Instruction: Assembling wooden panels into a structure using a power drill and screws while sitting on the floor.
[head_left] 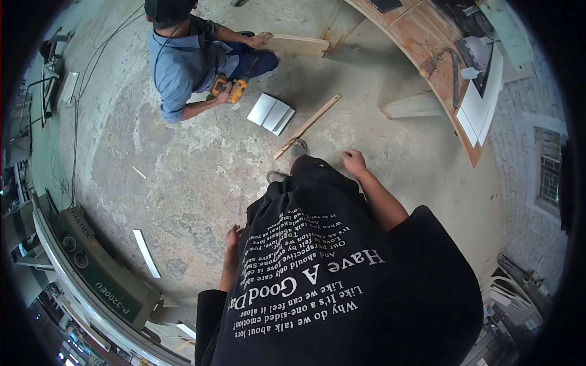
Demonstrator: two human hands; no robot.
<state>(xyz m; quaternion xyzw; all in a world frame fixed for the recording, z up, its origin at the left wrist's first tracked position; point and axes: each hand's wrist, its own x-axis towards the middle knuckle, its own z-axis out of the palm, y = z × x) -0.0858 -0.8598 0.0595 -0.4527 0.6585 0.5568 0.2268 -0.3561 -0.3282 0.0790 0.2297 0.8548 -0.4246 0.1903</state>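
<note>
My left hand (233, 236) hangs beside my black shirt, its fingers loosely apart and partly hidden by the cloth; no object shows in it. On the other side, my right hand (353, 162) is held low over the concrete floor with its fingers curled in, and nothing shows in them. A narrow wooden strip (314, 119) lies near my feet, to the left of the right hand. Just beyond it rests a white, folded or stacked panel (271, 114). Neither hand touches these things.
A co-worker (183, 67) crouches ahead at the left, one hand on a yellow cordless drill (238, 91), the other by a wooden board (296, 44). A curved wooden table (421, 46) carries a hammer (455, 79). A green machine (101, 268) stands at the left; cables (74, 122) cross the floor.
</note>
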